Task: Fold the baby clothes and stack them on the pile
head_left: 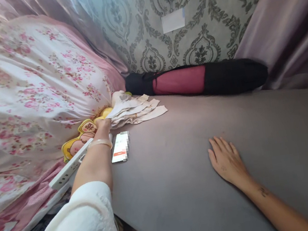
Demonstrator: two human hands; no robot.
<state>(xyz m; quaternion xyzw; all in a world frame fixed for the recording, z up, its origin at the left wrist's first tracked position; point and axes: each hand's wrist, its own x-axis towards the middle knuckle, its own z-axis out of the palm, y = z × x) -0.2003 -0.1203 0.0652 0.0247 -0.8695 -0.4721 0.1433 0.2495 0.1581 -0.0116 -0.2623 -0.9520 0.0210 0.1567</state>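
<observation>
My left arm stretches far forward, and my left hand (103,125) reaches the near-left edge of a pile of whitish cloth garments (135,109). Its fingers are hidden there, so I cannot see whether they grip the cloth. A clear bangle circles that wrist. Right beside the wrist lies a phone (119,147) with a lit screen, face up. Under the forearm are a white power strip (70,167) and a yellow cartoon cushion (74,147). Palm down on the grey sheet (174,170), my right hand (226,157) rests with its fingers stretched out, holding nothing.
A long black and dark-pink bag (180,82) lies along the patterned wall (143,24) at the back. Floral bedding (31,87) is heaped at the left. Pink curtains (283,30) hang on the right. The sheet's near edge drops off at lower left.
</observation>
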